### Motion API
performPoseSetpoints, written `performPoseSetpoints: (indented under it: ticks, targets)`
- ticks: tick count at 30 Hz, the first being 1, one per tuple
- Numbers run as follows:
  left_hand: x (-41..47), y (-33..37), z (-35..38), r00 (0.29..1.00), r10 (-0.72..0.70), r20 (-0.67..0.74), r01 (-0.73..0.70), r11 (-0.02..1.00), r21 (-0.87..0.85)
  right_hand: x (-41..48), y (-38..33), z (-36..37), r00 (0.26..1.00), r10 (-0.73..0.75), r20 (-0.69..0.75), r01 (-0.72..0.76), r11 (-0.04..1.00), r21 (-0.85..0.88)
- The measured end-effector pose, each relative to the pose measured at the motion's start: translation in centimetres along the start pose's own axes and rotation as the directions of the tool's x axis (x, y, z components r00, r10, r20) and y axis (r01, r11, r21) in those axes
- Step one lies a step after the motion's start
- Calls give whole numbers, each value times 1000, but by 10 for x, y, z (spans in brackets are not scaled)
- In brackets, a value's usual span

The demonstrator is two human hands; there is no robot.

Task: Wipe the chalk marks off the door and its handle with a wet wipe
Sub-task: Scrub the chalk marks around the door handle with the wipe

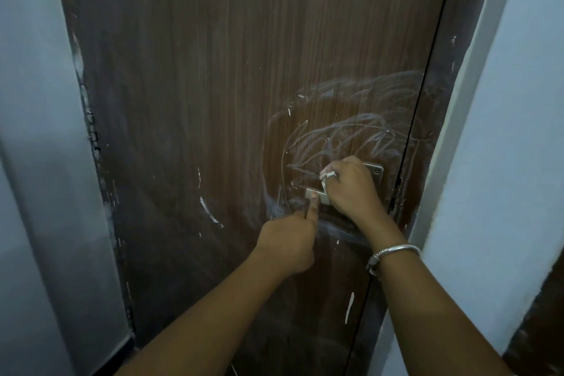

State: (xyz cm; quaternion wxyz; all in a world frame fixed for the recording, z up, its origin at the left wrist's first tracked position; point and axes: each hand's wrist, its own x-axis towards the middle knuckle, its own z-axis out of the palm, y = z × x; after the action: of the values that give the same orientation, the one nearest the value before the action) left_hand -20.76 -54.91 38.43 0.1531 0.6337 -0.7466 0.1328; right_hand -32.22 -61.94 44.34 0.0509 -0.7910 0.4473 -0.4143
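A dark brown wooden door (213,101) fills the view, with white chalk scribbles (351,128) smeared above its metal lever handle (319,196). My right hand (351,189) grips a crumpled white wet wipe (328,175) and wraps over the inner part of the handle, hiding most of it and part of the metal backplate (377,170). My left hand (290,241) is below the handle with its fingers curled and the index finger stretched up, its tip pressing the free end of the lever. A silver bracelet (393,255) sits on my right wrist.
The door's closing edge and dark frame (427,119) run down the right side, then a pale blue wall (518,131). Another pale wall (30,131) stands on the left by the hinge edge. Small white paint flecks and a curved chalk stroke (210,212) dot the door.
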Motion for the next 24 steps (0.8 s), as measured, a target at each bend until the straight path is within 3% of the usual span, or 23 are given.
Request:
performPoseSetpoints:
  ticks: [6,14,17,20,24]
  targets:
    - [1,1,0,1000,-9,-23,9,1000,-15,7,-7,15,994,80,80,-83,996,37]
    - [1,4,-1,999,-11,-32,11,1000,-15,11,-8,17,996,88,29,-85,992,-98]
    - [-1,4,0,999,0,-36,0,1000,0,10,-7,18,991,36,130,-11,982,-189]
    - [-1,7,0,1000,-8,-29,8,1000,-3,6,-6,15,979,5,204,25,989,-143]
    - [2,11,1,999,-25,-46,23,999,-31,6,-7,16,961,76,264,-54,994,-92]
